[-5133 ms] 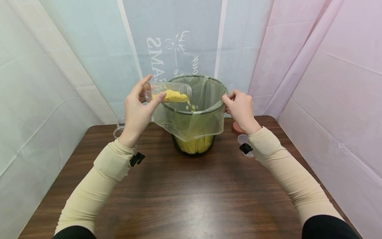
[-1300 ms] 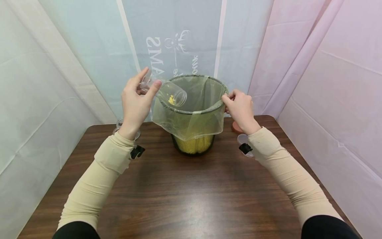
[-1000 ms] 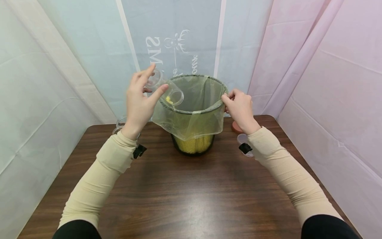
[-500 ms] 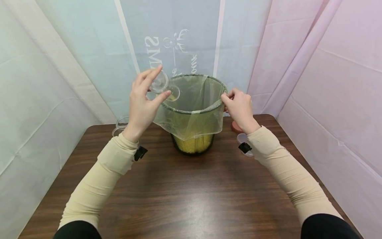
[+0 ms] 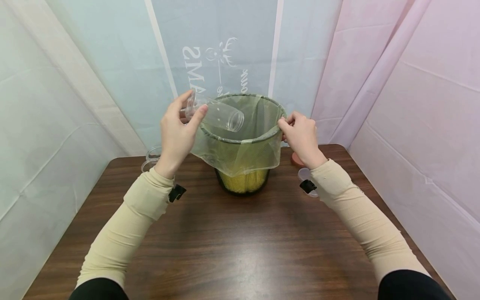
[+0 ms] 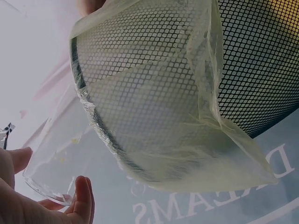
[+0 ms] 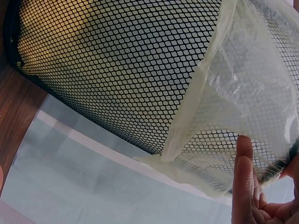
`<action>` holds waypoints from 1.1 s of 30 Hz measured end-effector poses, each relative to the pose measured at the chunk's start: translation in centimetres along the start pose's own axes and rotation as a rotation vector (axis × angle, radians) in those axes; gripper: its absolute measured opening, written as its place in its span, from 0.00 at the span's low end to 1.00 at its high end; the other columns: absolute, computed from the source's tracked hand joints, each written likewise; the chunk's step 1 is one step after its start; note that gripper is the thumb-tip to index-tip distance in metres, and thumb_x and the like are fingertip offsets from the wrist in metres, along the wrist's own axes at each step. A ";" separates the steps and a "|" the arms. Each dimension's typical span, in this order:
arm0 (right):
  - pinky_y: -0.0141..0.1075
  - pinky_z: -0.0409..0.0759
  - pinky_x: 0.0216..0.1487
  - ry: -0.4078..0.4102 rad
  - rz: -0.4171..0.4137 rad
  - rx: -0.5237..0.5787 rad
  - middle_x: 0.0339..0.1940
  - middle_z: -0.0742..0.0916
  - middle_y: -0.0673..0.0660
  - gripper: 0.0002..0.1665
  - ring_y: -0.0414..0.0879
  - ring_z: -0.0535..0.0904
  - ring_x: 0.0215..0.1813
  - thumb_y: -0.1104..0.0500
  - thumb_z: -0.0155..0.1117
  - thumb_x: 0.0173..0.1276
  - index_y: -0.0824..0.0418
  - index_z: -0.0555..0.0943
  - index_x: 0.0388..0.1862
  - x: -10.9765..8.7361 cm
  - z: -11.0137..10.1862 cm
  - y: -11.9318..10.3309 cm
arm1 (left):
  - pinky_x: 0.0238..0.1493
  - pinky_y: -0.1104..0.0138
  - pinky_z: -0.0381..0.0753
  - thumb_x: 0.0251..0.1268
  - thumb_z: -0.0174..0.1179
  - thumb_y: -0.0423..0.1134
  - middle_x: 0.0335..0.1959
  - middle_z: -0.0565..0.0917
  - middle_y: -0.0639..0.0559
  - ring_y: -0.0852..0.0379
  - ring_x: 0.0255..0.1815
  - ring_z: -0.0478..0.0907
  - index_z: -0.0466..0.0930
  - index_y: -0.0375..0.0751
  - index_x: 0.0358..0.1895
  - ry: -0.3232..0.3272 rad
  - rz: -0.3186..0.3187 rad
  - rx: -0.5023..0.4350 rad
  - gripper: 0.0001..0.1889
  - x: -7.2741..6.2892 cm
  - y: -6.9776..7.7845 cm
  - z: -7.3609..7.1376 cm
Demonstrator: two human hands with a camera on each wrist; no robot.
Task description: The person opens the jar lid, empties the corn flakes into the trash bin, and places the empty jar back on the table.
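My left hand [image 5: 176, 133] grips a clear plastic jar [image 5: 219, 116] by its base end. The jar lies tilted above the left side of a black mesh wastebasket [image 5: 243, 183], its mouth pointing right over the opening. Only a few yellow specks cling inside the jar, as the left wrist view shows on the jar wall [image 6: 60, 154]. A thin translucent yellowish bag [image 5: 232, 156] lines the basket and folds over its rim. At the rim's right side, my right hand [image 5: 301, 135] pinches the bag and rim between thumb and fingers. Yellow shows through the basket's lower mesh.
Clear round lids or rings [image 5: 150, 165] lie at the table's back left, partly behind the left wrist. A red lid [image 5: 297, 160] and a clear lid [image 5: 304, 177] lie at the right, beside the right forearm. Fabric walls surround the brown table [image 5: 240, 241].
The yellow crumbs in the jar have poured out into the basket. My left hand tipped the jar steeply downward, then levelled it somewhat with its mouth further right. The right hand stayed put.
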State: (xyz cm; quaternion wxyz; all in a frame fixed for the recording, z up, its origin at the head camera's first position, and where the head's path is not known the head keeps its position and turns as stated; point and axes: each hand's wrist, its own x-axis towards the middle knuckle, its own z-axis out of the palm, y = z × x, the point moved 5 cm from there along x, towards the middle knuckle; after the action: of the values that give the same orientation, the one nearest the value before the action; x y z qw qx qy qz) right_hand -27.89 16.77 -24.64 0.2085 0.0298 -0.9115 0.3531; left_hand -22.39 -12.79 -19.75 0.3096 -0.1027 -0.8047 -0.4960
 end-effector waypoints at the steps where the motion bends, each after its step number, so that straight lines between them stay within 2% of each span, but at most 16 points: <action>1: 0.36 0.71 0.28 0.002 -0.001 -0.002 0.21 0.86 0.53 0.18 0.42 0.82 0.20 0.45 0.48 0.65 0.55 0.78 0.29 0.0 0.0 0.0 | 0.44 0.69 0.80 0.61 0.60 0.55 0.52 0.79 0.45 0.57 0.42 0.79 0.70 0.44 0.64 -0.001 -0.005 -0.013 0.31 0.0 -0.1 0.0; 6: 0.37 0.71 0.29 0.008 -0.004 -0.007 0.20 0.86 0.53 0.19 0.43 0.81 0.20 0.44 0.48 0.65 0.55 0.78 0.28 0.0 0.1 0.0 | 0.42 0.71 0.80 0.63 0.60 0.52 0.47 0.82 0.45 0.50 0.39 0.82 0.71 0.44 0.64 0.001 -0.033 -0.125 0.28 0.4 -0.5 -0.1; 8: 0.37 0.71 0.28 0.005 -0.002 -0.005 0.20 0.86 0.53 0.19 0.43 0.81 0.20 0.44 0.48 0.65 0.55 0.78 0.28 -0.1 0.1 0.0 | 0.44 0.70 0.80 0.63 0.61 0.49 0.48 0.81 0.45 0.49 0.40 0.82 0.71 0.44 0.64 -0.001 -0.037 -0.155 0.27 0.5 -0.5 0.0; 14: 0.37 0.72 0.27 0.001 0.004 0.002 0.19 0.86 0.53 0.18 0.43 0.81 0.21 0.44 0.49 0.65 0.55 0.78 0.28 -0.1 0.0 0.0 | 0.50 0.64 0.80 0.54 0.69 0.39 0.58 0.77 0.46 0.53 0.50 0.77 0.72 0.45 0.63 -0.043 0.023 -0.056 0.31 0.4 -0.6 0.8; 16: 0.37 0.72 0.27 0.001 0.002 0.003 0.19 0.86 0.53 0.18 0.43 0.81 0.21 0.44 0.49 0.65 0.55 0.78 0.28 -0.1 0.0 0.0 | 0.50 0.63 0.80 0.52 0.70 0.38 0.58 0.77 0.47 0.52 0.50 0.77 0.73 0.45 0.63 -0.043 0.018 -0.057 0.31 0.3 -0.6 0.9; 22: 0.37 0.72 0.28 -0.004 -0.002 0.002 0.21 0.86 0.54 0.19 0.44 0.82 0.21 0.45 0.48 0.66 0.56 0.78 0.29 -0.2 0.1 0.0 | 0.49 0.65 0.80 0.55 0.69 0.41 0.58 0.76 0.47 0.51 0.49 0.78 0.71 0.47 0.64 -0.046 -0.035 -0.096 0.31 0.1 -0.6 0.7; 26: 0.37 0.72 0.29 -0.002 0.002 -0.002 0.22 0.87 0.54 0.19 0.45 0.83 0.21 0.45 0.48 0.66 0.56 0.78 0.29 -0.1 0.2 0.1 | 0.46 0.68 0.80 0.63 0.62 0.46 0.51 0.79 0.45 0.52 0.43 0.80 0.69 0.44 0.66 -0.028 -0.070 -0.189 0.28 0.0 -0.5 0.3; 27: 0.37 0.72 0.29 -0.001 0.003 -0.004 0.22 0.87 0.54 0.19 0.44 0.83 0.21 0.45 0.48 0.66 0.56 0.78 0.29 -0.1 0.2 0.1 | 0.47 0.68 0.80 0.64 0.61 0.47 0.51 0.79 0.45 0.53 0.43 0.80 0.68 0.43 0.66 -0.021 -0.062 -0.190 0.28 0.1 -0.4 0.2; 29: 0.37 0.72 0.29 0.000 0.005 -0.007 0.21 0.87 0.54 0.19 0.43 0.82 0.21 0.45 0.48 0.66 0.56 0.78 0.29 -0.1 0.2 0.1 | 0.45 0.68 0.80 0.63 0.61 0.46 0.49 0.79 0.44 0.54 0.43 0.78 0.69 0.40 0.65 -0.003 -0.001 -0.138 0.28 0.1 -0.2 0.2; 33: 0.37 0.72 0.29 0.002 -0.001 -0.012 0.21 0.87 0.53 0.19 0.42 0.82 0.20 0.45 0.48 0.66 0.56 0.78 0.29 0.0 0.2 0.1 | 0.46 0.68 0.80 0.57 0.67 0.43 0.52 0.77 0.43 0.57 0.47 0.74 0.71 0.41 0.64 0.019 0.098 0.009 0.31 0.0 0.0 0.4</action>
State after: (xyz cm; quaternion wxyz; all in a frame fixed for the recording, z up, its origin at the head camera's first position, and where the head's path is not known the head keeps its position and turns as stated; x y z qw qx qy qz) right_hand -27.97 16.71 -24.81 0.2097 0.0288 -0.9135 0.3475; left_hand -22.61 -12.47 -19.89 0.3416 -0.1357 -0.7981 -0.4774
